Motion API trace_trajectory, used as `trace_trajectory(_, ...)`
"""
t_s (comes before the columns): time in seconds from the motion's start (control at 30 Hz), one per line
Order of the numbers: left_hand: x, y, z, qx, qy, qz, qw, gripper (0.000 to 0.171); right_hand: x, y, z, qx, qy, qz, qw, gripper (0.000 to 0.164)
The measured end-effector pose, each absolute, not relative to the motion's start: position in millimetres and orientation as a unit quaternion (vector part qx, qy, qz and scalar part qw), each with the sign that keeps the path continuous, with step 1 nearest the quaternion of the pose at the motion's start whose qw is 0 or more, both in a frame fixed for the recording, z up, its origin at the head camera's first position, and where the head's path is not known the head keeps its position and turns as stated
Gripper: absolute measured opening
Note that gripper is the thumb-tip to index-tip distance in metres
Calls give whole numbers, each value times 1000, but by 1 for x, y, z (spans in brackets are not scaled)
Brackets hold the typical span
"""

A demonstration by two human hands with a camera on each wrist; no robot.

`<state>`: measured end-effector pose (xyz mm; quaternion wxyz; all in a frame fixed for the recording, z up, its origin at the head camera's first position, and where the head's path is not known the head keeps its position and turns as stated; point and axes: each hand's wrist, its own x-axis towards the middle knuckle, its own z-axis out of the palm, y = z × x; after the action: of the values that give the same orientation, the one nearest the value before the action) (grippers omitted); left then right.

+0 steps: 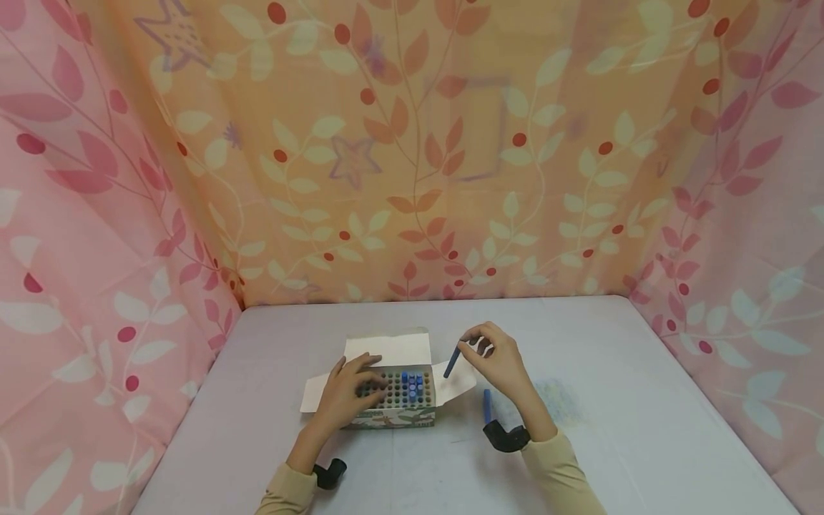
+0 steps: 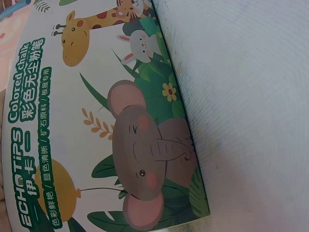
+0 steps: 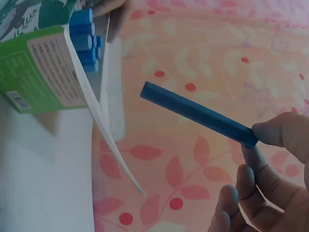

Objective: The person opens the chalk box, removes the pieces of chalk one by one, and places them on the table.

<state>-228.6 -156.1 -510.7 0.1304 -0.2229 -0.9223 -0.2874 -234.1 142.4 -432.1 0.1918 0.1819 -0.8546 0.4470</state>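
Note:
Between thumb and forefinger, my right hand (image 1: 498, 359) pinches one end of a dark blue chalk stick (image 3: 198, 112), which slants down towards the box in the head view. The chalk box (image 1: 402, 418) stands with its lid up; its holed insert has a cluster of blue chalk sticks (image 1: 413, 386) on the right side. My left hand (image 1: 346, 392) lies over the left part of the box, fingers spread above the holes. Printed animals and "Colored chalk" lettering on the box (image 2: 140, 150) fill much of the left wrist view.
Another blue chalk stick (image 1: 487, 405) lies on the white table (image 1: 444, 472), right of the box, close to the right wrist's black camera mount (image 1: 505, 436). Chalk smudges (image 1: 560, 400) mark the tabletop farther right. The box's side flap (image 1: 455, 384) sticks out rightwards. Patterned curtains (image 1: 386, 179) surround the table.

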Motion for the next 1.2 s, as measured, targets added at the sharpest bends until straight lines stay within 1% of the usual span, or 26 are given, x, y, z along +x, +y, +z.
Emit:
trace_trajectory(0.27, -228, -155, -511, -223, -921, -290, 131, 13, -234, 161, -433, 166, -869, 429, 181, 10)
trace_trajectory(0.4, -228, -155, -511, -223, -921, -291, 131, 13, -233, 170, -433, 156, -877, 424, 166, 10)
trace_trajectory(0.53, -228, -155, -511, -228, -919, -288, 142, 13, -233, 179, -433, 149, -884, 418, 151, 10)
trace_trajectory(0.8, -229, -155, -511, -220, -924, -283, 132, 13, -230, 194, -434, 156, -887, 418, 121, 10)
trace_trajectory(0.97, -228, -155, -511, -221, -924, -278, 142, 13, -229, 205, -434, 152, -890, 415, 107, 10)
trace_trajectory(1.2, -228, -155, -509, -218, -925, -282, 134, 13, -232, 217, -445, 146, -901, 400, 88, 11)
